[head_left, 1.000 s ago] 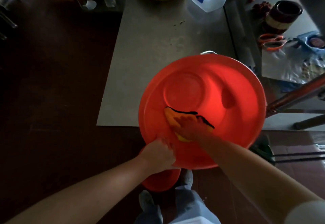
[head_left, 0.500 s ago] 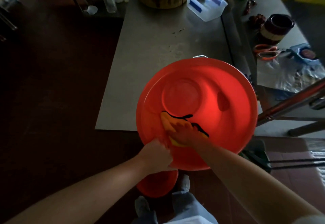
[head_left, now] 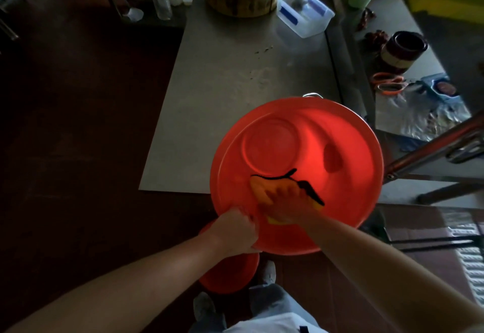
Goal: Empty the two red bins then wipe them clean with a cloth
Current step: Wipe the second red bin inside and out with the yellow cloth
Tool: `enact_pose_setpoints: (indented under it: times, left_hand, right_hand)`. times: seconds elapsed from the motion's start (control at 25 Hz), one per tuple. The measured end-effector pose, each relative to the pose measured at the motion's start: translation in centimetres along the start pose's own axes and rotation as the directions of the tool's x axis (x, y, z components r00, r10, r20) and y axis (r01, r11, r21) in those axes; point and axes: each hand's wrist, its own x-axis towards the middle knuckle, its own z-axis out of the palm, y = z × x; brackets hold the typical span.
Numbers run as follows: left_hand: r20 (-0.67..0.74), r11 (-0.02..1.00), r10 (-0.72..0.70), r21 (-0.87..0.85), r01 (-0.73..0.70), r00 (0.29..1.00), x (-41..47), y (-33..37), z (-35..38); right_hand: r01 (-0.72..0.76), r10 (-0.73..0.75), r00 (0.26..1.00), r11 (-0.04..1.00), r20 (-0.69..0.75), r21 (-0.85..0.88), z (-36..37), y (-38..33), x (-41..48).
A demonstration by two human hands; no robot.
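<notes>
Looking straight down into the big red bin (head_left: 340, 133), which is at the near edge of the metal table (head_left: 222, 84) with its mouth facing the camera. The left hand (head_left: 234, 230) has fingers curled round the near rim. The right hand (head_left: 285, 204) is inside, fingers flat, pressing a yellow cloth (head_left: 259, 186) onto the inner wall. The second red bin (head_left: 227, 275) sits lower down, by the feet.

steel table (head_left: 235, 84): round wooden block (head_left: 243, 0) and clear plastic tub (head_left: 305, 13) are set at far end; crumbs (head_left: 262, 50) are scattered mid-surface.
</notes>
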Motion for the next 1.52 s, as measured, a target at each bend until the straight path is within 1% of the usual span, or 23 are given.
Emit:
enact_pose_setpoints:
  times: [0.04, 0.08, 0.12, 0.16, 0.2, 0.28, 0.36, 0.4, 0.48, 0.56, 0.6, 0.68, 0.76, 0.92, 1.08, 1.16, 1.28, 1.36, 1.44, 1.48, 1.52]
  left_hand:
    - [-0.001, 1.0, 0.007, -0.017, -0.007, 1.0, -0.1, -0.2, -0.2]
    - [-0.045, 1.0, -0.012, -0.022, 0.012, 0.999, -0.4, -0.4, -0.4]
    - [-0.081, 0.999, -0.011, -0.047, 0.007, 0.997, -0.4, -0.3, 0.1]
    - [-0.115, 0.999, -0.019, -0.052, 0.013, 0.993, -0.6, -0.1, 0.2]
    - [-0.095, 0.998, -0.035, -0.06, 0.029, 0.995, -0.7, 0.0, 0.2]
    - [-0.079, 0.997, -0.03, -0.07, 0.024, 0.996, -0.7, 0.3, -0.3]
    - [-0.067, 0.997, -0.029, -0.078, 0.024, 0.997, -0.4, 0.3, -0.7]
    - [-0.062, 0.997, -0.03, -0.077, 0.025, 0.998, -0.3, 0.4, -0.9]
    - [-0.032, 0.994, -0.008, -0.106, 0.005, 0.999, 0.0, 0.2, -1.1]
    - [0.007, 0.993, 0.026, -0.118, -0.025, 1.0, 0.1, 0.2, -1.3]
    - [-0.002, 0.993, 0.043, -0.105, -0.043, 0.999, 0.1, 0.2, -1.2]
    - [0.001, 0.993, 0.052, -0.109, -0.052, 0.999, 0.3, 0.2, -1.3]
    - [0.011, 0.992, 0.061, -0.108, -0.059, 0.998, 0.3, 0.1, -1.5]
    - [-0.037, 0.996, 0.068, -0.06, -0.07, 0.997, 0.3, -0.3, -1.9]
    - [-0.041, 0.995, 0.089, -0.045, -0.091, 0.995, 0.2, -1.1, -2.0]
    - [-0.053, 0.997, 0.076, -0.023, -0.078, 0.996, 0.1, -1.0, -2.2]
    - [-0.061, 0.992, 0.112, -0.056, -0.116, 0.992, 0.8, -0.5, -1.3]
    - [-0.105, 0.992, 0.108, -0.058, -0.114, 0.989, 1.1, -0.7, -0.5]
    - [-0.095, 0.995, 0.081, -0.052, -0.086, 0.992, 1.1, -0.9, 0.3]
    - [-0.098, 0.995, 0.07, -0.063, -0.077, 0.993, 1.2, -1.0, 0.5]
    - [-0.101, 0.995, 0.057, -0.07, -0.064, 0.993, 1.3, -1.0, 0.8]
  right_hand:
    - [0.05, -0.049, 0.995, 0.999, 0.09, -0.007, 0.5, -1.3, -0.4]
    - [0.073, -0.067, 0.983, 0.997, 0.172, -0.031, 0.8, -2.0, -0.7]
    - [0.085, -0.063, 0.974, 0.991, 0.216, -0.098, 1.1, -2.1, -0.8]
    - [0.09, -0.052, 0.974, 0.982, 0.218, -0.167, 0.8, -1.4, -1.1]
    - [0.085, -0.037, 0.983, 0.961, 0.181, -0.263, 0.3, -0.3, -1.1]
    - [0.036, -0.001, 0.997, 0.882, 0.076, -0.47, -1.0, 2.0, -1.2]
    - [-0.037, 0.04, 0.999, 0.844, -0.006, -0.536, -1.5, 3.6, -1.2]
    - [-0.067, 0.079, 0.997, 0.843, 0.0, -0.534, -1.5, 4.0, -1.2]
    - [-0.072, 0.129, 0.988, 0.867, 0.083, -0.493, -0.7, 3.5, -1.2]
    - [-0.007, 0.073, 0.985, 0.922, 0.156, -0.387, 1.1, 1.6, -2.0]
    - [0.028, 0.032, 0.983, 0.948, 0.182, -0.318, 1.9, 0.6, -2.7]
    - [0.044, -0.003, 0.982, 0.976, 0.188, -0.214, 2.6, -0.2, -4.1]
    - [0.026, 0.011, 0.985, 0.978, 0.174, -0.208, 2.1, 0.3, -5.5]
    - [0.003, 0.047, 0.98, 0.966, 0.192, -0.257, 0.8, 1.1, -8.6]
    - [-0.022, 0.064, 0.976, 0.979, 0.207, -0.201, 0.9, 0.2, -8.1]
    - [-0.026, 0.06, 0.982, 0.982, 0.179, -0.186, 1.2, 0.2, -6.2]
    - [-0.036, 0.063, 0.984, 0.987, 0.169, -0.155, 1.6, 0.4, -2.3]
    - [-0.013, 0.038, 0.988, 0.986, 0.147, -0.166, 1.6, 0.9, 1.1]
    - [0.035, -0.028, 0.998, 0.993, 0.064, -0.115, 0.7, 1.0, 3.8]
    - [0.097, -0.099, 0.995, 0.987, -0.008, -0.13, 0.1, 0.9, 4.8]
    - [0.165, -0.184, 0.979, 0.967, -0.085, -0.194, -0.2, 0.6, 5.8]
